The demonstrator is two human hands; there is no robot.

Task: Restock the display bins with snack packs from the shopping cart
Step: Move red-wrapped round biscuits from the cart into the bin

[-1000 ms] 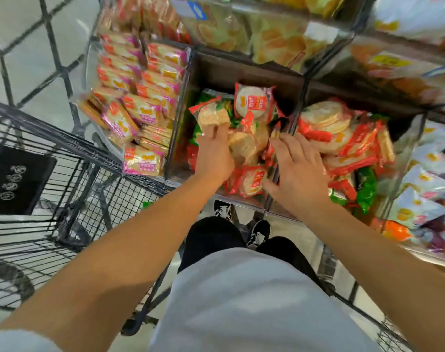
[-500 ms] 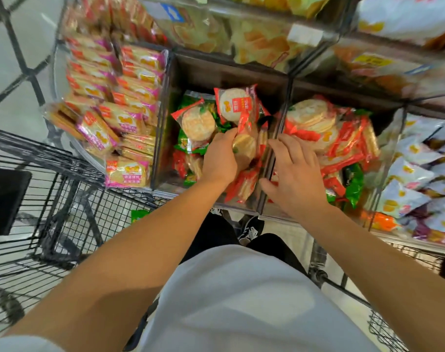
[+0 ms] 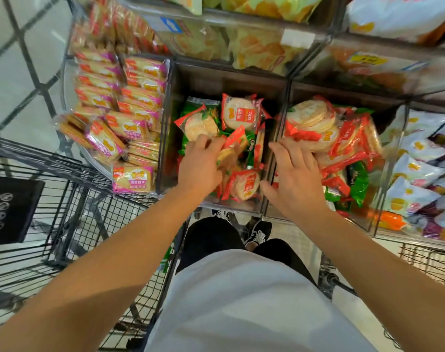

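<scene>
Red-wrapped snack packs [image 3: 243, 185] are being settled into the middle bin [image 3: 165, 123], left hand [image 3: 200, 167] gripping one, right hand [image 3: 296, 179] spread flat; next, probably, comes the cart [image 3: 64, 199].

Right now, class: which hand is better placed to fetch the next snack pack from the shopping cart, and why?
Probably the left hand: the shopping cart stands on the person's left. The right hand rests over the bin divider, farther away.

The left hand's [image 3: 200, 166] fingertips are blurred among the snack packs [image 3: 238, 151]; any grip cannot be told. The shopping cart [image 3: 64, 224] is cut off at the left edge.
</scene>
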